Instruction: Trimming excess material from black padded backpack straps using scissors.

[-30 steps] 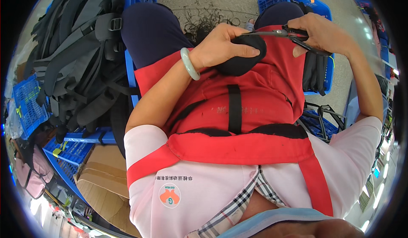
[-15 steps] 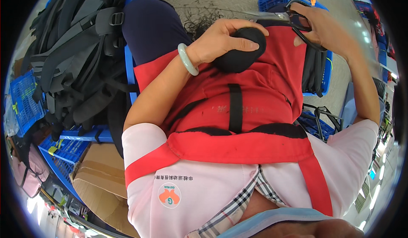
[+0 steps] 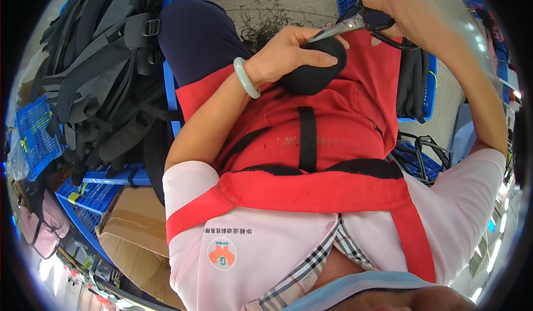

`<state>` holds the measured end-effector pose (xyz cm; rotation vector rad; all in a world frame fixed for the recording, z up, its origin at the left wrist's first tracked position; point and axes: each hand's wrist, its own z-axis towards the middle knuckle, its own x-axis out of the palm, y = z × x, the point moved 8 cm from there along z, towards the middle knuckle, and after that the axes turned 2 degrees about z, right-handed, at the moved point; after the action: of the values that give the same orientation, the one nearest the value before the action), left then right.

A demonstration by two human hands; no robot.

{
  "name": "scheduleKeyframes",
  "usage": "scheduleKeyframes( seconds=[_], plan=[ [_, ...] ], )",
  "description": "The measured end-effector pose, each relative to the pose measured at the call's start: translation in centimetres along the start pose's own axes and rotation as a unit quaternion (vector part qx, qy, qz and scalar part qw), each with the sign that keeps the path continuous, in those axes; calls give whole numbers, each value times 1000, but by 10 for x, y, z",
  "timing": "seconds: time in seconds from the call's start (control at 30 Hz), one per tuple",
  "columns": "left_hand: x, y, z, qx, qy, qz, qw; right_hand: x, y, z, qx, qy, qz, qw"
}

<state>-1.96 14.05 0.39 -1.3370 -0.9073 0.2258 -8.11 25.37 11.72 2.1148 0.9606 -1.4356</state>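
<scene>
My left hand (image 3: 292,55) is closed on a rounded black padded piece (image 3: 317,73), held over my lap with the thumb pressed on its face. A pale bangle circles the left wrist. In my right hand (image 3: 401,18) is a pair of scissors (image 3: 345,26) with black handles, my fingers in the loops. Its metal blades point left, and their tips meet the upper edge of the black piece beside my left fingers. The blades look closed or nearly so. A red apron (image 3: 366,83) covers my lap beneath both hands.
Black padded straps with buckles (image 3: 111,83) lie heaped on blue crates at my left. Below them is a brown cardboard box (image 3: 136,216). More black strips (image 3: 412,86) stand in a blue crate at right. Dark thread scraps (image 3: 272,25) litter the floor ahead.
The scissors have swung down and left, so their tips now reach the black piece. My right hand moved slightly left and up with them. The left hand stays nearly still.
</scene>
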Motion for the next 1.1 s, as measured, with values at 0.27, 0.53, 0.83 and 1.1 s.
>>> scheduleKeyframes(
  seconds=[0.27,0.53,0.83,1.1],
  plan=[
    [-12,-1,-2,-11,-62,-33,997,-10,-18,3,40,-23,63,997],
    [-36,5,9,69,-126,-77,987,64,25,29,37,-33,482,875],
    [-20,-22,-5,59,-112,29,992,-19,-100,-80,101,-537,537,643],
    [-35,-64,-17,208,-282,-94,932,45,47,18,90,-474,724,492]
  ],
)
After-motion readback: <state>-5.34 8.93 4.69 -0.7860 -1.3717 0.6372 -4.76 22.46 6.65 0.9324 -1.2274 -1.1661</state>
